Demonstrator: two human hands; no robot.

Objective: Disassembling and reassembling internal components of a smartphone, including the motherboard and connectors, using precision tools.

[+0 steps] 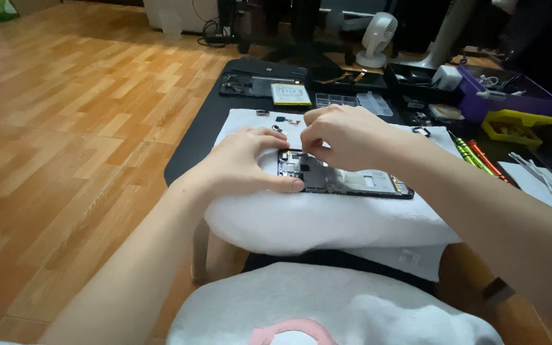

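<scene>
— Where's the opened phone (346, 181)?
— Lying flat on a white cloth (327, 220) over the low dark surface (190, 144), back cover off, insides showing.

— And the hands?
— The left hand (244, 160) arches over the phone's near end, thumb pressed along its front edge, fingers curled on the far side, gripping the frame. The right hand (343, 134) hovers above the same end, fingers bunched and pinched downward into the body; whether they hold a part I cannot tell. Both forearms reach in from the lower corners.

— Around them?
— Small loose parts (276, 119) on the cloth just beyond. Farther back a removed battery (291, 94), a clear parts tray (337, 99), screwdrivers (480, 158) at right, a purple box (512, 94), a small white fan (376, 38).
</scene>
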